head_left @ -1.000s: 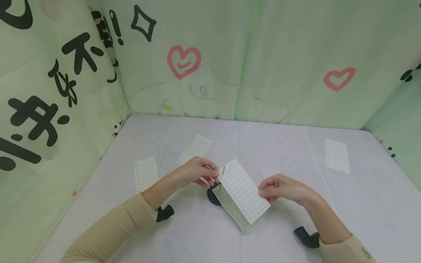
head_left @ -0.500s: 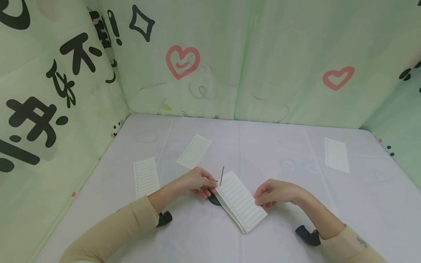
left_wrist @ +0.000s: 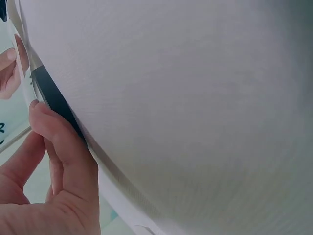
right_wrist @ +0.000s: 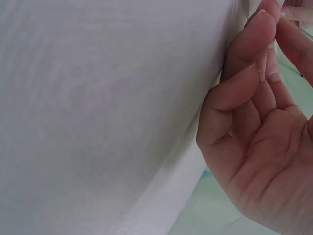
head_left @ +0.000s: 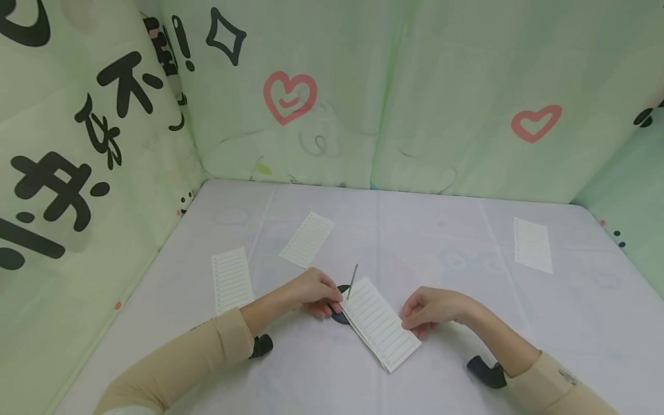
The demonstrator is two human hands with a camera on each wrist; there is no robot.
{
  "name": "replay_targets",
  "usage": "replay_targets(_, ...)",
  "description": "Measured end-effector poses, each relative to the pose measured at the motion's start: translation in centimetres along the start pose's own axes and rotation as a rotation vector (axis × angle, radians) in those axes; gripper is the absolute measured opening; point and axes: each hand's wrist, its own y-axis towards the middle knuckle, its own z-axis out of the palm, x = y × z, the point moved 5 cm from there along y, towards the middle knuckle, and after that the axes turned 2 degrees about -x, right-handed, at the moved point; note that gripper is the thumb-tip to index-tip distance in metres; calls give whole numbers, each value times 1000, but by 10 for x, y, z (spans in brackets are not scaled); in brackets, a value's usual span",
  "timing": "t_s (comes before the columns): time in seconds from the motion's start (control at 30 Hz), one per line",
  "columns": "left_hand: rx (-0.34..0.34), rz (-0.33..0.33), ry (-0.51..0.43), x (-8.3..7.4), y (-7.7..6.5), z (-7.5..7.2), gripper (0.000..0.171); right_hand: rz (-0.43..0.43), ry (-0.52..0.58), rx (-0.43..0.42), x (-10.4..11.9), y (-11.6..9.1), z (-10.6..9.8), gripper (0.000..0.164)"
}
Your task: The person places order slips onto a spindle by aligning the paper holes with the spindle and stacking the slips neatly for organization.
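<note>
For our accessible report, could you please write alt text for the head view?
A person's left hand and right hand hold stacked lined paper slips, pierced near a corner by a spike. Three more slips lie on the table.

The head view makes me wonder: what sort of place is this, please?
Likely a fabric-walled booth: pale green hangings with red hearts line three sides of a cloth-covered table bearing paper slips.

A pale green curtain (head_left: 456, 69) hangs at twelve o'clock, with a smiling red heart (head_left: 267, 95) at eleven and a plain red heart (head_left: 531, 137) at two. Green side sheets (head_left: 36, 109) close us in at nine and three, bold black characters (head_left: 123, 95) climbing the nine o'clock one. A whitish-lilac tablecloth (head_left: 436, 227) spreads towards six under soft light.
</note>
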Motion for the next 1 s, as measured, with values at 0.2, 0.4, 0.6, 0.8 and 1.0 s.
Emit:
replay_targets(0.2, -4, 1, 14, 1, 0, 1, 8, -2, -3, 3, 1, 0, 3, 10)
replay_targets(0.4, -11, 9, 30, 3, 3, 1, 8, -7, -16, 6, 3, 0, 4, 11)
replay_targets(0.6, -12, 0, 32, 5, 5, 1, 8, 13, -21, 0, 1, 1, 5, 12)
replay_targets(0.8, -25, -34, 49, 6, 6, 0, 9, 16, -11, -6, 2, 0, 4, 11)
replay_targets(1.0, -27, -36, 51, 6, 6, 1, 9, 4, -10, -22, 5, -3, 2, 10)
